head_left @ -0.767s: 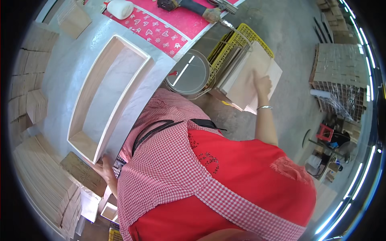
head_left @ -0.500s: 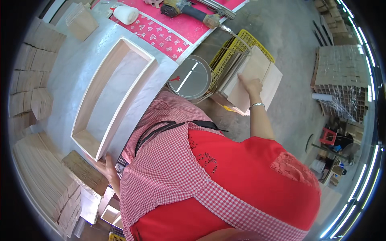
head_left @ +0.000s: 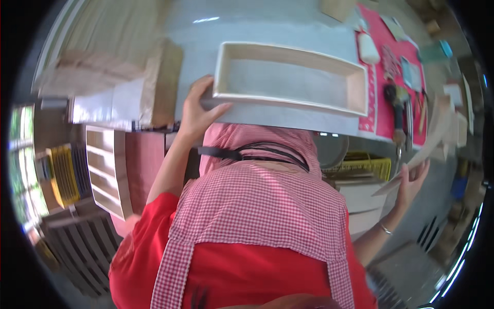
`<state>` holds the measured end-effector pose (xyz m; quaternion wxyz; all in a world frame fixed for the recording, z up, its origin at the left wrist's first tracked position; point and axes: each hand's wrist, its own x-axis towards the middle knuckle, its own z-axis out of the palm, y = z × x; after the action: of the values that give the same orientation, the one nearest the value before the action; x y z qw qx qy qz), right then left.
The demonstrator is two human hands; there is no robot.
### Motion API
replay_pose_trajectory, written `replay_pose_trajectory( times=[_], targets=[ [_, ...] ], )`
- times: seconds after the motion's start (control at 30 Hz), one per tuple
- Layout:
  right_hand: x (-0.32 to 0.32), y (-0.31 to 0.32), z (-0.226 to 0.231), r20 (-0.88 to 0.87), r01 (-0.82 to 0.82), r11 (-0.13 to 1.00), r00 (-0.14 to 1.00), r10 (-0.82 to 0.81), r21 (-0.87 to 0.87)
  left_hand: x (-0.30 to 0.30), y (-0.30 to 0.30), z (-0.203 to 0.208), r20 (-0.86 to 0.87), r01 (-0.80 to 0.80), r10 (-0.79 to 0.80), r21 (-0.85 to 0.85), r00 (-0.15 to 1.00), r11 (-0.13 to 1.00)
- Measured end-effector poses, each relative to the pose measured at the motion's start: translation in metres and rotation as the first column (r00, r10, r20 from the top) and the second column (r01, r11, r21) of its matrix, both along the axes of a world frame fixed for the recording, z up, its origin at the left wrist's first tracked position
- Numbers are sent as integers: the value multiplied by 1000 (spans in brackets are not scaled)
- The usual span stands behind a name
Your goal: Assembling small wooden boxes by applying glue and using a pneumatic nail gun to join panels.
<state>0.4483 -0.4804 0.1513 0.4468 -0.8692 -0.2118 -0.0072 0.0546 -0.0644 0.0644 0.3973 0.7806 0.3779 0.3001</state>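
A long, pale wooden frame [head_left: 356,86] lies on the grey table, and the tabletop shows through it. My left hand [head_left: 195,110] grips its left end, thumb along the near side and fingers at the outer corner. Off the table's right end, my right hand [head_left: 410,184] is closed on a thin wooden board [head_left: 433,140]. This board is raised, tilted and smeared by motion. Below it, more pale boards [head_left: 360,198] lie stacked by a yellow plastic crate [head_left: 368,167].
A pink patterned mat [head_left: 378,98] bears a white bottle [head_left: 367,49] and a power tool [head_left: 396,105]. Stacked wooden pieces [head_left: 103,56] take up the table's left side. A round container [head_left: 332,149] stands below the table edge. A compartmented wooden rack [head_left: 105,170] is at left.
The view has swung round, so the frame now lies crosswise. My right hand has lifted a board from the stack by the crate. My left hand stays at the frame's end.
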Motion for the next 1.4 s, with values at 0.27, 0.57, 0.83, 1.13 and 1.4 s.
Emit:
replay_pose_trajectory(
  times=[0.27, 0.57, 0.83, 1.13, 1.4],
  targets=[
    [-50, 241, 49, -39, -802, 347, 417, 908, -487, 2, -18, 35, -106, -67, 85, 157, 991, 985],
    [-69, 293, 49, 49, -773, 144, 145, 988, -618, 3, -27, 47, -77, -120, 136, 183, 988, 976],
    [-62, 297, 40, 22, -742, 129, 153, 988, -658, 8, -29, 48, -144, -59, 130, 416, 981, 908],
    [-59, 304, 29, 57, -734, 107, 93, 994, -671, 4, -29, 58, -239, -39, 197, 538, 951, 842],
    [-56, 305, 19, 106, -691, 123, 68, 992, -712, 8, -27, 64, -237, -11, 150, 502, 960, 865]
  ],
)
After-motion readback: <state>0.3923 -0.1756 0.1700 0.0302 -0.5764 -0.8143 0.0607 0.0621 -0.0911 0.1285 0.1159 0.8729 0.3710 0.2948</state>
